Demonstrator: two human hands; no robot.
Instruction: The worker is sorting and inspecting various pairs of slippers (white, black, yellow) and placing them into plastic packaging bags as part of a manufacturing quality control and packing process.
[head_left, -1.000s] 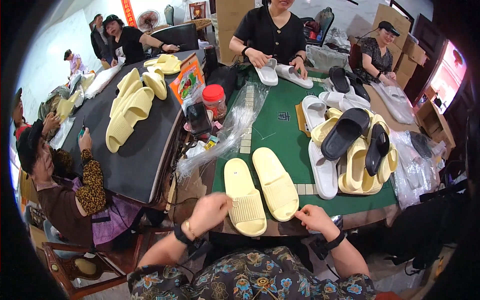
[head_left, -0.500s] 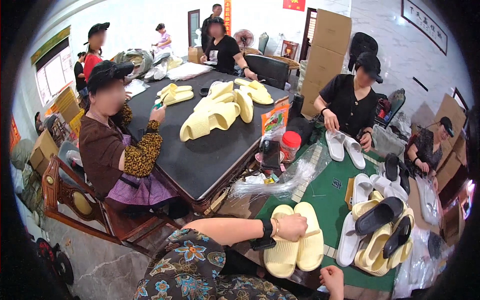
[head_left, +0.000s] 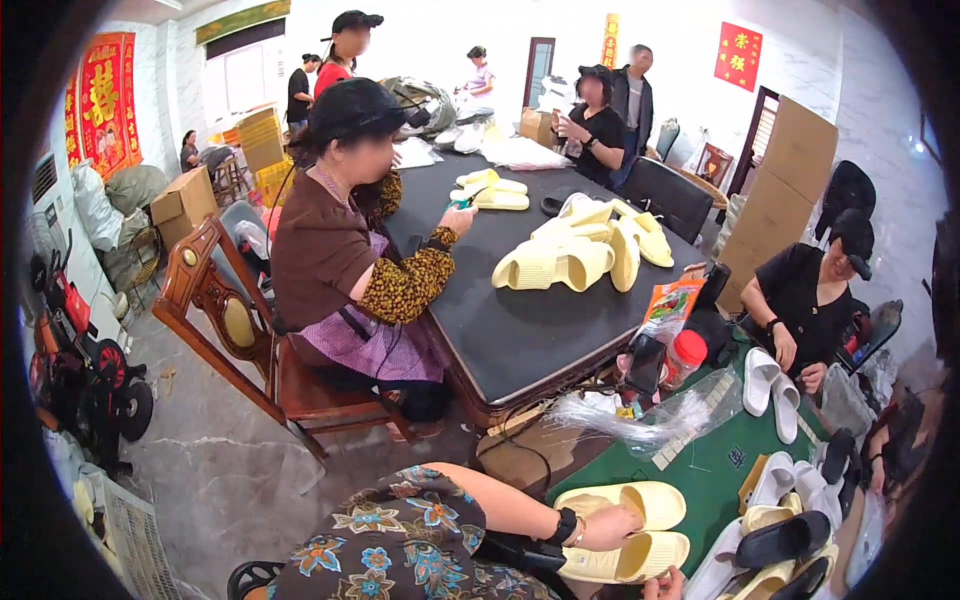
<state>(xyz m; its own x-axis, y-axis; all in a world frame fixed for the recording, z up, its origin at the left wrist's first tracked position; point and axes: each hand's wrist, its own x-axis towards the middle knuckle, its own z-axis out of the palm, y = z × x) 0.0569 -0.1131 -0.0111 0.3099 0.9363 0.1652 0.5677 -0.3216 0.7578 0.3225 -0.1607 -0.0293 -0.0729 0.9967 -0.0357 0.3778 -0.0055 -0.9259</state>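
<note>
Two pale yellow slides (head_left: 655,553) lie side by side on the green mat at the lower right, their long sides running left to right. My left hand (head_left: 608,525) rests over the pair, fingers closed and bent down where the two meet by the straps. The fingertips are partly hidden there. Low at the picture's edge, my right hand (head_left: 664,584) is at the end of the nearer slide with its fingers curled. Whatever it may pinch is too small to make out.
A bundle of clear plastic strips (head_left: 640,420) lies beyond the slides, next to a red-lidded jar (head_left: 685,355). Grey, black and yellow slides (head_left: 782,540) are piled to my right. Co-workers surround a dark table (head_left: 520,335) bearing more yellow slides; one holds scissors (head_left: 467,200).
My view has swung left, so the scene sits further right. The yellow pair has turned to lie crosswise. My right hand has come up against the nearer slide.
</note>
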